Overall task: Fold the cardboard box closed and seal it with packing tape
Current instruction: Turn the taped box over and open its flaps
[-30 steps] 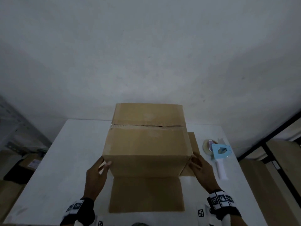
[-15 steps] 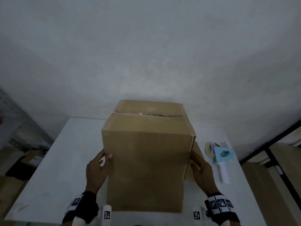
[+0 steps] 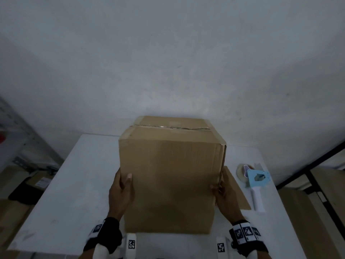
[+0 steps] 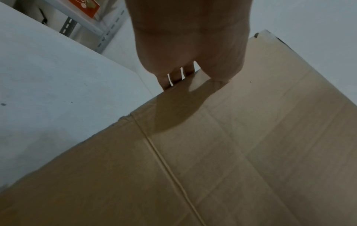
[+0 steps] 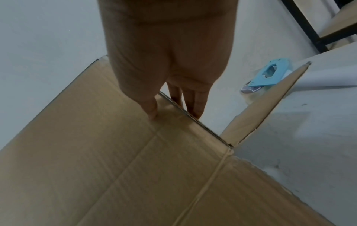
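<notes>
A brown cardboard box (image 3: 168, 180) stands on the white table (image 3: 74, 184), its wide near face turned up towards me and a taped seam (image 3: 171, 127) running along its far top. My left hand (image 3: 122, 187) grips the box's left edge, thumb on the near face and fingers round the side. On the opposite edge my right hand (image 3: 224, 191) holds the same way. The left wrist view shows the left hand (image 4: 193, 53) on the box (image 4: 231, 152). The right wrist view shows the right hand (image 5: 164, 61) pinching the box (image 5: 96, 152) edge. A side flap (image 5: 266, 104) sticks out to the right.
A light blue tape dispenser (image 3: 255, 181) with a white handle lies on the table right of the box, also the dispenser (image 5: 270, 73) beyond the flap. A metal shelf (image 3: 16, 146) and boxes stand at the left, a black frame (image 3: 308, 165) at the right, a white wall behind.
The box has tipped so its near face and front flap, flat on the table before, now face up towards me. The seam moved to the far top. Both hands stayed on the edges.
</notes>
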